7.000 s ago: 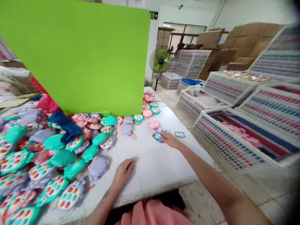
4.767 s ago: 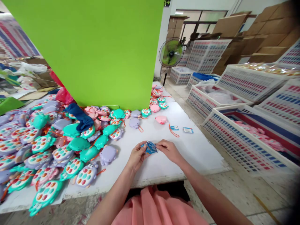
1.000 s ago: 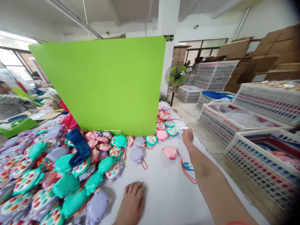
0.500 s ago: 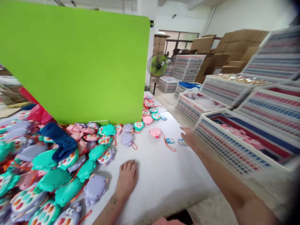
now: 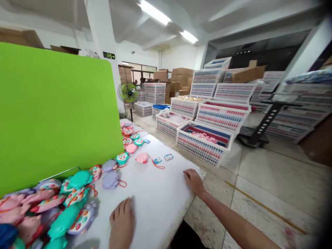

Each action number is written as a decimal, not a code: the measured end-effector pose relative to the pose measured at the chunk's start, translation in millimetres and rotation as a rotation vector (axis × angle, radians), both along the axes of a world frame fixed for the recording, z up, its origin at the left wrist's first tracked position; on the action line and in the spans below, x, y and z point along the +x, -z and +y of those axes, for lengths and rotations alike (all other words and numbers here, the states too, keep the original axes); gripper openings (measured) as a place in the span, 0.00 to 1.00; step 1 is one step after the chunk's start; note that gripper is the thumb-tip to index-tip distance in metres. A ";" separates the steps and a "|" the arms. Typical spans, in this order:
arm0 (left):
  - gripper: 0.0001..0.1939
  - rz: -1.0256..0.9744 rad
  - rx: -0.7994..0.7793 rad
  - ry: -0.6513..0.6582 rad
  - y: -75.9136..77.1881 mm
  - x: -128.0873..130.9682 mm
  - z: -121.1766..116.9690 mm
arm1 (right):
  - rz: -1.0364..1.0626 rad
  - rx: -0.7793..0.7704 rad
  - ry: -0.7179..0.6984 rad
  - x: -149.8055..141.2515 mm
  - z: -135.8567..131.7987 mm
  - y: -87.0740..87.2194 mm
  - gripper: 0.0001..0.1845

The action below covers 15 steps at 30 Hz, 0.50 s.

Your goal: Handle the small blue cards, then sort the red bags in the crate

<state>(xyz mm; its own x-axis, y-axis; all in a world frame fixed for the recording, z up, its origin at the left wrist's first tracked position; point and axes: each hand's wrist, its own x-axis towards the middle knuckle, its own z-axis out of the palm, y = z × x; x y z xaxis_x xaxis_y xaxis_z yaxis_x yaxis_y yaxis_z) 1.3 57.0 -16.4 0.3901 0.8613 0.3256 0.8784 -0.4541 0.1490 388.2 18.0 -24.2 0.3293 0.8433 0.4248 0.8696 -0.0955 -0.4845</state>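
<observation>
My left hand lies flat on the white table, fingers stretched out, holding nothing. My right hand rests near the table's right edge with fingers slightly curled and nothing visible in it. A pink toy with an orange cord and a blue tag lies beyond my right hand; a second small card is beside it. A pile of teal, purple and pink animal toys spreads along the left. A purple toy lies nearest my left hand.
A tall green board stands behind the toys. White crates sit on the floor right of the table, more stacked behind. A green fan stands at the back. A black stand is on the floor at right.
The view swung up and to the right. My right hand pulled back from the cards to the table's near right edge. My left hand stayed flat on the table.
</observation>
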 end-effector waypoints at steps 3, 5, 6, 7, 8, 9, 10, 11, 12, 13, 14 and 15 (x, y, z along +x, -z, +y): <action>0.19 0.005 -0.023 -0.013 0.8 0.1 0.5 | -0.006 -0.011 0.028 -0.5 -1.9 0.6 0.10; 0.19 0.018 -0.023 -0.036 0.7 1.1 0.0 | -0.007 -0.021 0.042 -0.9 -1.9 2.4 0.10; 0.19 0.028 -0.021 -0.041 0.5 1.6 -0.2 | -0.006 -0.026 0.048 -1.2 -1.5 3.1 0.10; 0.19 0.040 -0.017 -0.042 0.4 2.0 -0.3 | -0.007 -0.032 0.053 -1.5 -1.0 3.5 0.10; 0.19 0.049 -0.013 -0.044 0.3 2.3 -0.2 | -0.007 -0.037 0.058 -1.9 -0.5 3.6 0.10; 0.19 0.056 -0.009 -0.042 0.2 2.4 0.1 | -0.009 -0.042 0.062 -2.4 0.0 3.3 0.10; 0.19 0.061 -0.008 -0.039 0.1 2.5 0.5 | -0.011 -0.047 0.066 -2.9 0.3 2.8 0.10; 0.19 0.064 -0.010 -0.039 0.1 2.5 0.9 | -0.014 -0.051 0.070 -3.6 0.4 1.9 0.10; 0.19 0.066 -0.014 -0.041 0.1 2.5 1.3 | -0.017 -0.054 0.073 -4.4 0.3 0.9 0.10; 0.18 0.069 -0.019 -0.043 0.3 2.4 1.6 | -0.021 -0.056 0.077 -5.1 0.2 -0.3 0.10; 0.18 0.070 -0.024 -0.041 0.7 2.0 2.0 | -0.025 -0.057 0.080 -5.9 -0.1 -1.4 0.09; 0.18 0.070 -0.028 -0.038 1.5 1.2 2.4 | -0.029 -0.058 0.082 -6.6 -0.5 -2.5 0.09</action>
